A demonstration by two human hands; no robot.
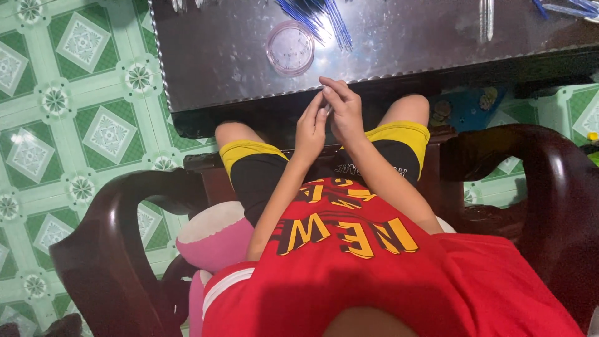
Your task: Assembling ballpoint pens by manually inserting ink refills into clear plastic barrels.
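Note:
My left hand point(310, 128) and my right hand point(342, 107) meet fingertip to fingertip just in front of the near edge of a dark glossy table point(218, 62). Their fingers are pinched together around something very small; I cannot make out what it is. On the table beyond them stands a round clear pinkish dish point(290, 47), and a bundle of thin blue sticks point(318, 19) lies past it. I sit in a dark wooden armchair point(106, 249), in a red shirt and black shorts with yellow hems.
A pink and white soft toy point(215, 240) is wedged beside my left hip. Clear thin pieces point(486, 19) lie on the table at the far right. Green patterned floor tiles point(75, 106) spread to the left.

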